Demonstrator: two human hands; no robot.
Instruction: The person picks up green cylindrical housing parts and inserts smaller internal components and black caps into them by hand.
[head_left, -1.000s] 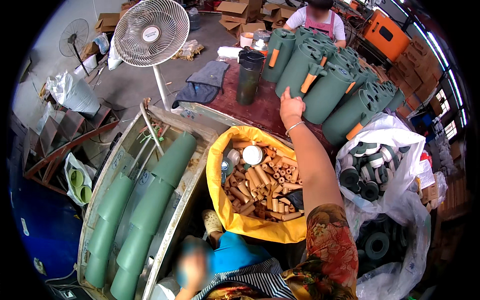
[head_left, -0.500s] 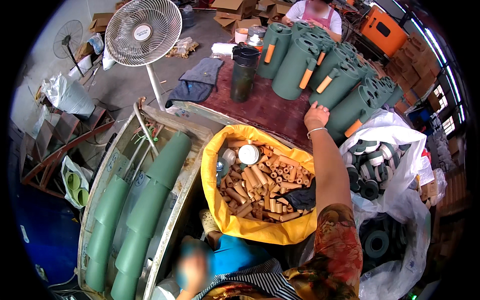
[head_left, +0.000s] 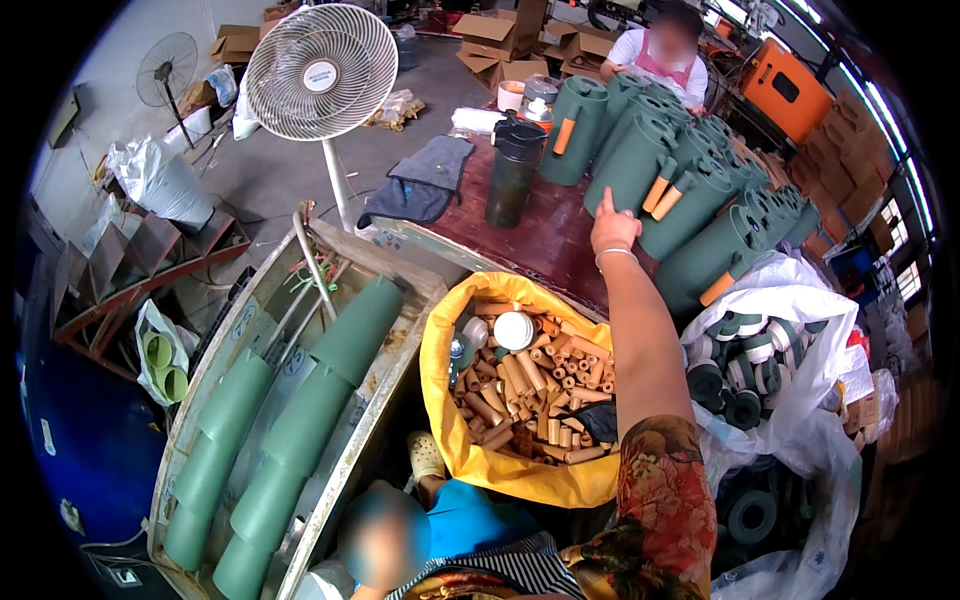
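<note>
My right hand (head_left: 613,228) reaches over the dark red table. Its index finger stretches toward the lower side of a green jug (head_left: 632,160) with a tan handle and appears to touch it. The other fingers are partly bent, and nothing is held. More green jugs (head_left: 692,205) stand close together beside and behind it. My left hand (head_left: 385,540) is low in the picture, in front of my blue trousers, and a blur hides its fingers. Between my arms sits a yellow sack (head_left: 440,400) filled with short tan handle sleeves (head_left: 520,375).
A trough (head_left: 345,470) with stacked green jug bodies (head_left: 290,450) lies at left. A dark bottle (head_left: 513,175) and a grey cloth (head_left: 430,180) rest on the table (head_left: 540,235). Right are plastic bags (head_left: 800,400) of lids and rings. A person (head_left: 672,60) sits beyond; a fan (head_left: 322,75) stands left.
My right hand has moved left along the jugs, its index finger now pointed at a different one. The whole view has shifted slightly right and down. My left hand stays low.
</note>
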